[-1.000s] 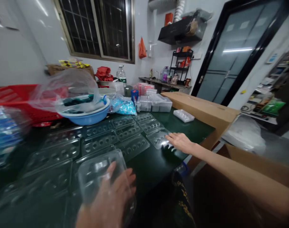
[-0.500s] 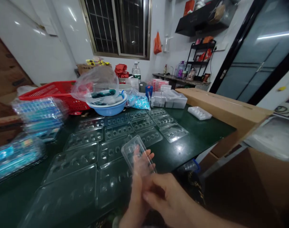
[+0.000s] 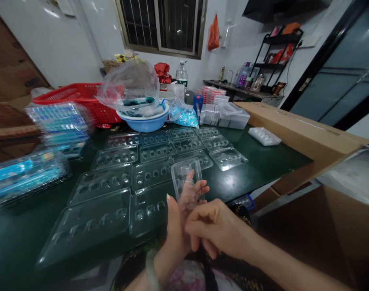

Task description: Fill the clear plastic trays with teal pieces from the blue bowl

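A green table (image 3: 272, 161) fills the middle. Rows of clear trays (image 3: 153, 173) lie on it. Low in the middle, the right hand (image 3: 216, 226) curls its fingers; I can't tell if they grip. The left hand (image 3: 177, 228) holds another tray (image 3: 180, 174).

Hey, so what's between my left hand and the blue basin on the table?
The head view shows rows of clear plastic trays on the green table between the blue basin and your left hand, plus another clear tray against that hand.
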Tool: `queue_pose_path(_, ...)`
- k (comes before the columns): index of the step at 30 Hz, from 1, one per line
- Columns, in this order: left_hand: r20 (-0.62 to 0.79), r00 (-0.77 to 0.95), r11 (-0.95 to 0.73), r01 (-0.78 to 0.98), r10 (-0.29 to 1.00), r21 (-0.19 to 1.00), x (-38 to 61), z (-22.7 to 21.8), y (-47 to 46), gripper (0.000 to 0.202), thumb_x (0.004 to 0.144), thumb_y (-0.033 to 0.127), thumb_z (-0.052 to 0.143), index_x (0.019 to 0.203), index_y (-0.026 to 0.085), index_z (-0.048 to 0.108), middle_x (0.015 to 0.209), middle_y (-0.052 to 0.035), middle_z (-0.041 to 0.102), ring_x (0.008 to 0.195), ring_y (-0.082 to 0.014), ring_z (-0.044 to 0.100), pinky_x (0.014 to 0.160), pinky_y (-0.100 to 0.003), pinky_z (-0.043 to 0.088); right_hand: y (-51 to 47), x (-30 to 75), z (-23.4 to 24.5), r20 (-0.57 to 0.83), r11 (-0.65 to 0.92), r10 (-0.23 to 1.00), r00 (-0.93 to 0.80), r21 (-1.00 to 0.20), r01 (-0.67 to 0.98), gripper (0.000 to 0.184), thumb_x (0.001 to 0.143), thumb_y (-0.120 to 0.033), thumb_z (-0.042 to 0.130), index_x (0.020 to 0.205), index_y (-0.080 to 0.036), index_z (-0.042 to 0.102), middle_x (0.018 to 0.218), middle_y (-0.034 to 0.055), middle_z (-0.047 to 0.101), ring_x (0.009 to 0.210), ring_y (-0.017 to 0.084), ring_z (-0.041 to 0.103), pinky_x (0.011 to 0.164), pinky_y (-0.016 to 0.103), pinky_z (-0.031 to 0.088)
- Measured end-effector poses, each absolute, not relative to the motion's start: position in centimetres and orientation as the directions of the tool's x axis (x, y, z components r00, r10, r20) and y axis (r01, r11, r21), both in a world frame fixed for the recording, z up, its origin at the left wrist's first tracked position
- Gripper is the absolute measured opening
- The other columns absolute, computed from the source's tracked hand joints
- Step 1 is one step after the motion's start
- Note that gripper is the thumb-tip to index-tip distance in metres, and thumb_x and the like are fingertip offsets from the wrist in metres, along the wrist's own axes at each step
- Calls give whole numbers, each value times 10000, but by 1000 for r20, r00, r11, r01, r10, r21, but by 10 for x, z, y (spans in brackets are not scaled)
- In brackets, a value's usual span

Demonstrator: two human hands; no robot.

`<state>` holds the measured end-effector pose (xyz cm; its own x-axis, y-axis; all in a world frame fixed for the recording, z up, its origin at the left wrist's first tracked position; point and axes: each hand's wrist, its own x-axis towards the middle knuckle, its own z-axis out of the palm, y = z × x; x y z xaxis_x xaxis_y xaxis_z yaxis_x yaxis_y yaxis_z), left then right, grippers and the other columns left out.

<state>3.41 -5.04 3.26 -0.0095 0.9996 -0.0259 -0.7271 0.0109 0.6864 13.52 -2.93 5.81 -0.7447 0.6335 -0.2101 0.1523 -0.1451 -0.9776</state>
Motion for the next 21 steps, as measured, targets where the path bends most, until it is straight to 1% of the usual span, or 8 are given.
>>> queue_pose_path(4, -12, -7, 3, -731, 1000, 683, 32, 30, -49, 733, 740, 633, 105, 1304, 198, 278, 1221, -105, 467, 1151, -259, 356, 981, -431, 174, -28, 135, 55, -252, -211, 592, -765, -965, 155, 232, 783, -224, 475, 601, -110, 563, 518, -27, 557, 297, 11, 388, 300, 120, 253)
queue_pose_path(8, -39, -6, 22, -723, 999, 690, 32, 28, -48, 728, 741, 632, 113, 1296, 198, 299, 1217, -105, 477, 1137, -261, 375, 972, -431, 200, -26, 135, 52, -280, -228, 589, -758, -957, 177, 251, 787, -247, 467, 597, -108, 557, 502, -29, 547, 295, 9, 385, 302, 113, 260)
queue_pose_path(13, -70, -44, 20, -693, 997, 721, 32, 29, -46, 695, 756, 612, 125, 1298, 210, 293, 1212, -96, 484, 1137, -258, 382, 978, -432, 184, -26, 133, 49, -265, -208, 601, -754, -963, 173, 246, 798, -203, 417, 594, -113, 522, 515, -25, 539, 304, 14, 385, 294, 116, 246)
queue_pose_path(15, -84, -70, 15, -676, 994, 737, 31, 27, -44, 660, 768, 593, 146, 1292, 223, 302, 1217, -87, 482, 1140, -254, 380, 978, -431, 190, -28, 132, 49, -252, -175, 637, -728, -968, 182, 211, 786, -167, 405, 610, -119, 510, 542, -22, 543, 319, 16, 383, 304, 119, 256)
queue_pose_path(17, -122, -135, 7, -642, 983, 767, 31, 20, -40, 642, 757, 592, 232, 1273, 225, 338, 1207, -89, 488, 1131, -272, 388, 969, -445, 207, -30, 129, 50, -188, -86, 717, -671, -979, 183, 149, 763, -126, 417, 658, -122, 524, 592, -18, 554, 398, 28, 433, 375, 124, 326)
queue_pose_path(19, -156, -234, -8, -576, 960, 817, 29, 11, -35, 648, 691, 580, 413, 1229, 218, 406, 1174, -99, 509, 1097, -309, 415, 951, -469, 231, -33, 125, 52, -87, 34, 787, -610, -983, 183, 125, 762, -119, 420, 714, -127, 535, 636, -10, 556, 514, 55, 486, 464, 142, 376)
queue_pose_path(20, -152, -268, -17, -538, 951, 843, 28, 6, -33, 656, 636, 547, 519, 1199, 218, 441, 1151, -98, 522, 1076, -327, 431, 942, -478, 243, -35, 124, 53, -44, 90, 804, -593, -977, 195, 126, 768, -130, 416, 728, -129, 535, 642, -7, 552, 552, 69, 497, 485, 151, 382)
queue_pose_path(21, -114, -271, -46, -520, 956, 853, 27, 2, -30, 659, 602, 500, 584, 1189, 230, 449, 1155, -90, 519, 1073, -332, 433, 938, -472, 257, -36, 122, 54, -15, 138, 817, -576, -966, 221, 126, 773, -145, 414, 734, -132, 533, 645, -2, 547, 573, 81, 502, 492, 159, 384)
